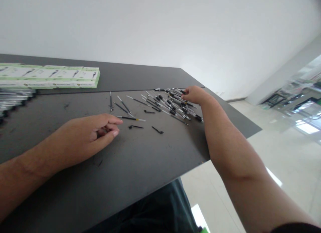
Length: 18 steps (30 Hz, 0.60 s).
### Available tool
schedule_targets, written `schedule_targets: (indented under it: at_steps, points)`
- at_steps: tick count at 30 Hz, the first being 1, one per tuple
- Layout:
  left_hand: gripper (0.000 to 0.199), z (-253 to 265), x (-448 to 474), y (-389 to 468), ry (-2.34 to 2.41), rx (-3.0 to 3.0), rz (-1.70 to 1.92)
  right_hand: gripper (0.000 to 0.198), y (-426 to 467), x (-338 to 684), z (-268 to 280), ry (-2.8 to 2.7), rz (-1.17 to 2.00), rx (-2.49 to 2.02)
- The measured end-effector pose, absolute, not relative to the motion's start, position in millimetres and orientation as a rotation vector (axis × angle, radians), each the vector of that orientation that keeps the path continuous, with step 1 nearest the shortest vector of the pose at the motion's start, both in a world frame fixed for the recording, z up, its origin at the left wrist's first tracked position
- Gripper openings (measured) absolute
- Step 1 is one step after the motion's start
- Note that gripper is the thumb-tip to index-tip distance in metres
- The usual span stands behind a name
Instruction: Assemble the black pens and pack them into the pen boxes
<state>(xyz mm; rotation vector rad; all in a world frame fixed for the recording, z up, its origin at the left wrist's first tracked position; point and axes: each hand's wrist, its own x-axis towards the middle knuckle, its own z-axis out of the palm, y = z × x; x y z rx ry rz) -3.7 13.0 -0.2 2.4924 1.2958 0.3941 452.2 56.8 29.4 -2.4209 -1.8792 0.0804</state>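
My left hand rests low over the grey table, its fingers loosely curled and the thumb apart from them. Nothing shows in it. Just beyond its fingertips lies a pen refill with a yellow band. My right hand reaches to the far right edge of a loose pile of clear pens with black grips. Its fingertips close on a pen there, partly hidden by the hand. Between the hands are several more thin refills and small black pen clips lying flat.
White and green boxes stand in a row at the back left. In front of them, a row of assembled pens lies at the left edge. The table ends on the right above a pale floor, and a white wall rises behind.
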Motion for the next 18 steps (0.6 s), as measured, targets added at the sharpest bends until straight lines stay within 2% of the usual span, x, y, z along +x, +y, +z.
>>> schedule_targets:
  at_steps: [14, 18]
  points:
    - [0.056, 1, -3, 13, 1.266, 2.505, 0.385, 0.011, 63, 453, 15, -1.930, 0.120, -2.432]
    - [0.055, 1, -4, 12, 1.261, 2.493, 0.380, 0.015, 60, 453, 24, -1.878, 0.053, -2.388]
